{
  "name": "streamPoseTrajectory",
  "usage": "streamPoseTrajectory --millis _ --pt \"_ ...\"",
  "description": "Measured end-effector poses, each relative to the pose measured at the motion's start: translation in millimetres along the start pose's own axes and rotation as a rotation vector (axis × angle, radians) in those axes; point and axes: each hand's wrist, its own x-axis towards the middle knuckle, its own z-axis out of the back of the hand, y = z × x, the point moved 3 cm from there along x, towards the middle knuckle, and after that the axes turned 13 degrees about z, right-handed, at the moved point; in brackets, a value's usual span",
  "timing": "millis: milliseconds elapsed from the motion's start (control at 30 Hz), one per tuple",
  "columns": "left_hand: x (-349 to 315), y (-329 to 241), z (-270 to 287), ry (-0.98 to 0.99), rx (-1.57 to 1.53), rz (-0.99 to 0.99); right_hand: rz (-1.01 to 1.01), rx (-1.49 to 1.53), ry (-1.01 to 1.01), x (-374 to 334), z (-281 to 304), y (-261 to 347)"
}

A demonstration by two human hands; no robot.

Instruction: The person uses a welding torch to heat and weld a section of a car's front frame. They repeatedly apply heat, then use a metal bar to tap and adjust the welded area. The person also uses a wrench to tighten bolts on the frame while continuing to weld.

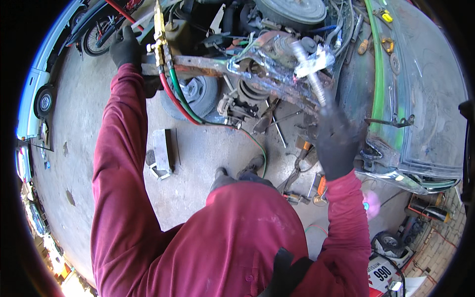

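In a black glove, my left hand (124, 49) is closed at the left end of a rusty metal frame rail (198, 63); what its fingers grip is hidden. Beside it, a brass gas torch (159, 42) stands against the rail, its red hose (170, 96) and green hose (177, 85) hanging down. My gloved right hand (339, 141), smeared by motion, is wrapped round a ribbed metal rod (316, 88) with a pale blurred lump across it, like a hammer. The rod is over the scraped metal at the rail's right end; contact cannot be made out.
An engine bay with a round air cleaner (292, 10) lies ahead. A wheel (195, 94) and a coil spring (252, 90) are below the rail. On the floor lie a metal box section (162, 148) and an orange-handled tool (321, 185). A green-edged body panel (377, 64) bears hand tools.
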Motion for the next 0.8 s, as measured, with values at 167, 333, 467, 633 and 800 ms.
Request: streamPoseTrajectory --millis 167,333,467,633,800 --pt "0.7 1.6 -1.3 0.022 -0.125 0.160 0.315 0.041 0.121 -8.3 8.1 13.4" --pt "-3.1 -1.7 0.9 0.013 -0.188 0.201 0.113 -0.445 0.195 1.4 27.2 -19.8" --pt "-9.6 -6.3 0.5 0.044 -0.159 0.260 0.110 -0.324 0.333 1.8 31.6 25.4" --pt "-14.5 -9.0 0.1 0.073 -0.162 0.283 0.057 -0.302 0.435 19.8 15.7 4.9" --pt "-2.8 -2.4 -3.2 0.017 -0.166 0.149 -0.021 -0.422 0.239 -0.2 25.7 -4.6"
